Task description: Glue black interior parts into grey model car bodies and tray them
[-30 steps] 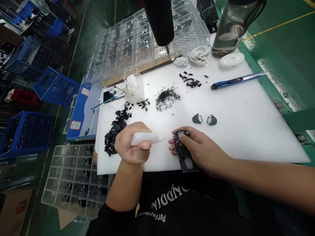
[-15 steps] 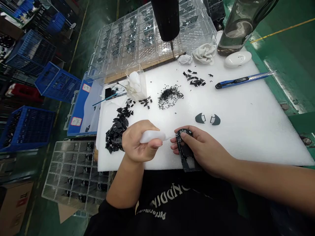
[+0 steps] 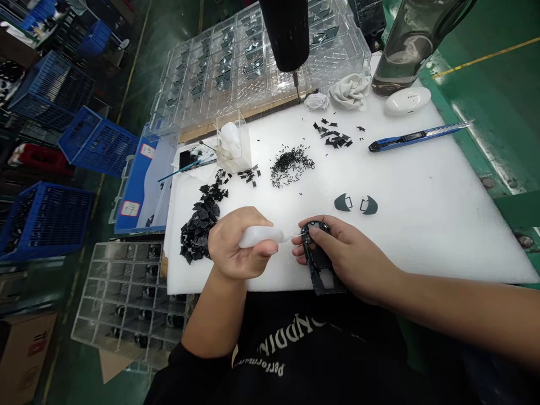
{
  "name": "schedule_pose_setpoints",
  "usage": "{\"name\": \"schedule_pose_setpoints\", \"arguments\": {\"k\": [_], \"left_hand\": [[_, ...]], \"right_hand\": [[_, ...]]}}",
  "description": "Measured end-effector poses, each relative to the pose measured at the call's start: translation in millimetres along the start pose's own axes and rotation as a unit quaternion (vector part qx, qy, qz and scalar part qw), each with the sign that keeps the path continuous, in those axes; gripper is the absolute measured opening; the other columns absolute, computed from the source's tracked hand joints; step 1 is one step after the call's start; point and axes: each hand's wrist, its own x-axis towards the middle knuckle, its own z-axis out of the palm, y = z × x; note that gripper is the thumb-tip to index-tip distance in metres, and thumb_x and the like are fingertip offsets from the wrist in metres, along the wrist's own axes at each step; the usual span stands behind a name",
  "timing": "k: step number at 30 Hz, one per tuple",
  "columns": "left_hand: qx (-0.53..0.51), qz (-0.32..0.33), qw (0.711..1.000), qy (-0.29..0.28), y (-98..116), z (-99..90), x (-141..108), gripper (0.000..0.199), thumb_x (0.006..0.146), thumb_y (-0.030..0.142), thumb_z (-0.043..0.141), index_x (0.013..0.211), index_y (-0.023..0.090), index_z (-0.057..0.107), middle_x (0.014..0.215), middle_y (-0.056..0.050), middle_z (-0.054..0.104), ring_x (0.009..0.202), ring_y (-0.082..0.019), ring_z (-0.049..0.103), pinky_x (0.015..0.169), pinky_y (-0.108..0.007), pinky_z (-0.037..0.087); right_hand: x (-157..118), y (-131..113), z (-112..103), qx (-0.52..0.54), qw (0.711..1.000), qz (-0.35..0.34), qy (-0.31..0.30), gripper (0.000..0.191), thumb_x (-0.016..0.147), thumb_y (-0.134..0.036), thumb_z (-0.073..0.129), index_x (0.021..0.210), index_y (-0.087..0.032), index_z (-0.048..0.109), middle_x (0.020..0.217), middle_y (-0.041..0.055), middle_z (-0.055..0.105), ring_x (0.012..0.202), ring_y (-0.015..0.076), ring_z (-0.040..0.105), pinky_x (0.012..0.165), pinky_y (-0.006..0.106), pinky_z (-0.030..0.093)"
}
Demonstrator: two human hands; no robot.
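Now, left hand: the left hand [image 3: 236,250] is curled round a white plastic squeeze bottle [image 3: 257,236], thumb on the near side.
Right hand: over here the right hand [image 3: 358,253] grips a long, glossy black plastic housing [image 3: 319,256], thumb on its upper face, fingertips showing past its left side.
Nozzle: a thin, clear nozzle [image 3: 290,238] points rightward at the far, rounded end of the housing; whether it touches, I can't tell.
Angle: the bottle lies crosswise, while the housing's long axis runs from its far end back towards the person, slanting slightly right, so the two meet roughly at right angles.
Nearer hand: that's the right, directly on the housing; the left sits to its left, bridged by the bottle.
Housing: it's at the near edge of the white foam board [image 3: 422,242].
Just beyond: two dark grey, curved flat pieces [image 3: 370,206] lie side by side, apart from the right hand.
Farther left: a heap of jagged black pieces [image 3: 197,225] sits near the left hand.
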Motion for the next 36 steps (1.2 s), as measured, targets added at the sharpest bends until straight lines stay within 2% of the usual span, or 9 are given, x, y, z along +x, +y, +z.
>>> {"name": "schedule_pose_setpoints", "arguments": {"k": [10, 15, 26, 31, 36], "left_hand": [[-0.001, -0.001, 1.0, 0.01, 0, -1.1, -1, 0.03, 0.087, 0.044, 0.067, 0.087, 0.015, 0.066, 0.059, -0.001, 0.057, 0.051, -0.012, 0.055, 0.043, -0.024, 0.044], [0.018, 0.007, 1.0, -0.014, 1, -2.5, -1, 0.029, 0.088, 0.045, 0.067, 0.088, 0.016, 0.066, 0.059, -0.001, 0.058, 0.051, -0.012, 0.056, 0.044, -0.024, 0.045], [0.023, 0.012, 1.0, -0.007, 2, -3.4, -2, 0.03, 0.087, 0.046, 0.067, 0.087, 0.016, 0.066, 0.059, -0.001, 0.058, 0.051, -0.012, 0.055, 0.043, -0.024, 0.044], [0.034, -0.023, 0.998, 0.046, 10, -15.9, 4, 0.032, 0.085, 0.052, 0.067, 0.087, 0.02, 0.069, 0.062, 0.001, 0.062, 0.049, -0.013, 0.058, 0.044, -0.026, 0.049], [0.088, -0.059, 0.982, 0.154, 19, -35.1, 9, 0.036, 0.077, 0.051, 0.075, 0.07, 0.017, 0.067, 0.055, 0.001, 0.06, 0.044, -0.014, 0.056, 0.04, -0.028, 0.045]], "right_hand": [[0, 1, 0, 0.007, 1.0, 0.001, -0.002, 0.019, 0.1, -0.036, 0.05, 0.108, -0.022, 0.058, 0.099, 0.0067, 0.073, 0.086, 0.0201, 0.071, 0.078, 0.035, 0.059], [0, 1, -1, 0.005, 1.0, 0.0, -0.001, 0.018, 0.1, -0.035, 0.049, 0.108, -0.022, 0.059, 0.099, 0.0067, 0.073, 0.086, 0.0203, 0.072, 0.08, 0.036, 0.059], [0, 1, 0, 0.006, 1.0, -0.003, -0.002, 0.018, 0.1, -0.035, 0.049, 0.107, -0.022, 0.059, 0.098, 0.0066, 0.073, 0.086, 0.0201, 0.071, 0.08, 0.036, 0.059], [0, 2, -1, 0.016, 1.0, -0.002, -0.001, 0.02, 0.099, -0.037, 0.051, 0.107, -0.021, 0.06, 0.098, 0.0072, 0.073, 0.087, 0.0206, 0.071, 0.081, 0.036, 0.059], [0, 3, -1, 0.015, 1.0, -0.004, 0.0, 0.021, 0.099, -0.04, 0.051, 0.104, -0.021, 0.06, 0.098, 0.0071, 0.072, 0.086, 0.0203, 0.071, 0.08, 0.036, 0.06]]}}
